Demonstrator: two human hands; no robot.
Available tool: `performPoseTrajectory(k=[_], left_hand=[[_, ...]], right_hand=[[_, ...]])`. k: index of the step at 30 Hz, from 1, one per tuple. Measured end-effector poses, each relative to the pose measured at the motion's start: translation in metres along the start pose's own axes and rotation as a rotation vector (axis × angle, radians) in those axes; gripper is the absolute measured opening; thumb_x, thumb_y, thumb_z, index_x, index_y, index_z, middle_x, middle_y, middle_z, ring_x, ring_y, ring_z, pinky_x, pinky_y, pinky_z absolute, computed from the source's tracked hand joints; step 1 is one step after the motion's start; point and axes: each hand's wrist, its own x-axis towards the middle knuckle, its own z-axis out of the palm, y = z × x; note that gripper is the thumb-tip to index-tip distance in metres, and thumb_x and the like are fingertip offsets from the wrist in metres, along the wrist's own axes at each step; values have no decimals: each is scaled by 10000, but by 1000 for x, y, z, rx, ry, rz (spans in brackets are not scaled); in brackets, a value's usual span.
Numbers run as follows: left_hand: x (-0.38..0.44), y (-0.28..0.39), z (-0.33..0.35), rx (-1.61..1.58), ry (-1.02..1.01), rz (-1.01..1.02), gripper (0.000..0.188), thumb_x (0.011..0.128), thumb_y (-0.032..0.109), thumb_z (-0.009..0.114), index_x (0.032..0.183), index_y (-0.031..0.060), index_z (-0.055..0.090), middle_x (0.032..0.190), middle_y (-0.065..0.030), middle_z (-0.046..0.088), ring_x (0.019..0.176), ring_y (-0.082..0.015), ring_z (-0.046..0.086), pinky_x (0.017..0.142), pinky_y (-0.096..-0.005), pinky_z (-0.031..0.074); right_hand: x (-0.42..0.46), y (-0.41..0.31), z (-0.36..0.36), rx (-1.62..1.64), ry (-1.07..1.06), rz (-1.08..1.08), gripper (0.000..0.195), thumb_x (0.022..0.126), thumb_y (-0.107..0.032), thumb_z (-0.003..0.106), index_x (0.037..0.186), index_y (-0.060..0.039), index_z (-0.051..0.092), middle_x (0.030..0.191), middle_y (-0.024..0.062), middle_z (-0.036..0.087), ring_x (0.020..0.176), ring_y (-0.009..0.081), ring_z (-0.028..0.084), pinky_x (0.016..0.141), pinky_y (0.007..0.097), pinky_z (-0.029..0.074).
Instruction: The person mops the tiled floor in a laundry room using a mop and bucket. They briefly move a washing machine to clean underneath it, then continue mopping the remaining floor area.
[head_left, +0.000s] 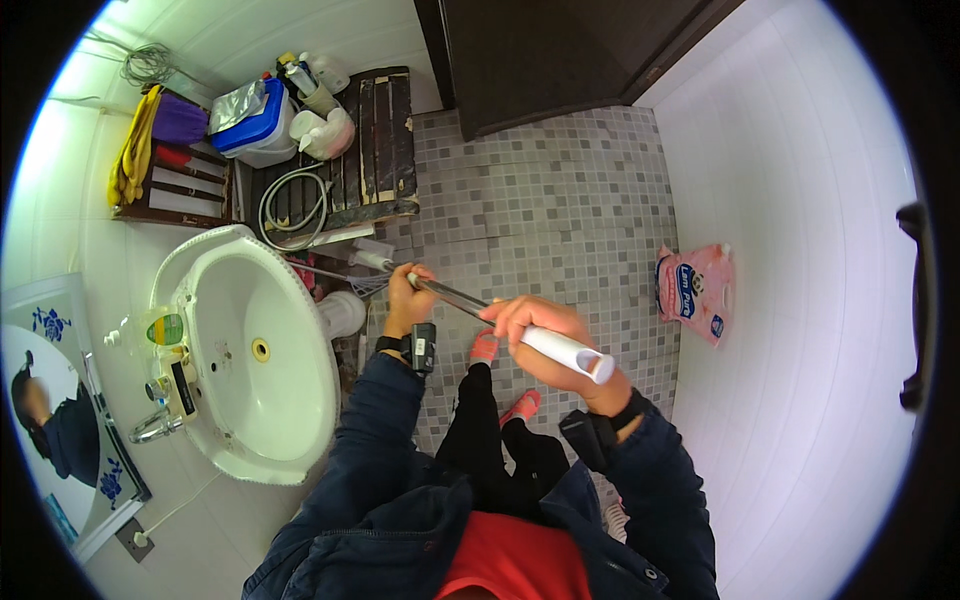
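Note:
A metal pole (459, 298) with a white plastic handle end (568, 352) slants across the middle of the view. My left hand (411, 294) is closed around its far part, by a white collar. Nearer to me, my right hand (541, 336) grips the pole where the white handle begins. Beyond my left hand, a white fitting (372, 254) lies in line with the pole, close to the slatted bench; whether it is the pole's lower end, I cannot tell. Both wrists wear black straps with small devices.
A white washbasin (300, 405) stands at the left, below a mirror. Behind it, a dark slatted bench (386, 150) holds a coiled grey hose (324, 202), a blue-lidded tub (255, 131) and bottles. A pink package (697, 292) rests by the right wall. A dark door (540, 60) is at the top.

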Motion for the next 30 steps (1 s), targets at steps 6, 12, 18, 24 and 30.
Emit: performPoseTrajectory(k=[6,12,18,24,30], left_hand=[[31,51,-36,198,212,138,122,905,96,442,809,27,413,665,-67,465,584,-166,471,557,-288,481],[53,47,-72,551,283,91,107,892,83,449,806,29,416,662,-62,446,601,-187,462,570,-323,458],[39,-10,-96,796,351,-11,83,863,53,453,797,11,423,712,-101,463,653,-229,481,610,-370,477],[17,-64,-101,792,428,-56,73,860,47,449,805,2,430,715,-111,466,656,-244,489,640,-385,500],[1,-127,-85,792,448,-186,76,854,46,469,800,9,431,703,-105,475,638,-238,496,626,-364,499]], right_hand=[[10,48,40,140,130,185,117,749,33,557,793,-56,495,879,69,594,1009,244,594,831,333,469],[-26,50,39,189,365,246,111,782,47,560,809,-46,505,902,87,597,1000,234,595,831,318,462],[-95,18,39,89,515,301,109,789,73,540,856,-12,528,985,136,597,1047,236,566,909,334,435],[-123,-10,19,99,545,370,109,790,69,544,868,-4,523,971,127,589,1045,241,566,908,339,433],[-146,-34,-7,40,606,417,111,783,69,537,859,-9,517,957,120,581,1049,247,563,913,352,431]])
